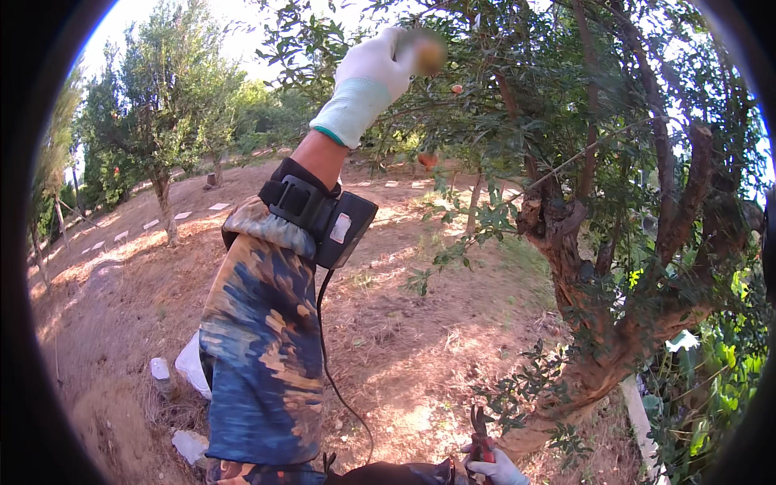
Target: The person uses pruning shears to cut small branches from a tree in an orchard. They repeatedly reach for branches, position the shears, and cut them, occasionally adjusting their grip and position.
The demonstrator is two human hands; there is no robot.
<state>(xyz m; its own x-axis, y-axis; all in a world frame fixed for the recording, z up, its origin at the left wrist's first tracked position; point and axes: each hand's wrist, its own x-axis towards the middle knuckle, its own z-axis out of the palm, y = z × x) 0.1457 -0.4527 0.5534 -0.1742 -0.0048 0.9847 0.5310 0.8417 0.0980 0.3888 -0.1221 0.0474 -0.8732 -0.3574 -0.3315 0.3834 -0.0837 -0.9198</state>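
Observation:
My left hand, in a white knit glove with a green-edged cuff, is raised into the branches at the top of the view. Its fingers close around a round, yellow-orange fruit, probably a pomegranate; a blurred patch covers fruit and fingertips. Low on the right, my gloved right hand grips red-handled pruning shears, their dark blades pointing up and slightly apart. Another reddish pomegranate hangs below my left hand, and a smaller-looking fruit shows among the leaves.
A thick, gnarled tree trunk leans across the right side, with a thin bare branch reaching left. A black device strapped to my left wrist trails a cable. Pale stones lie on the sloping dry ground at lower left.

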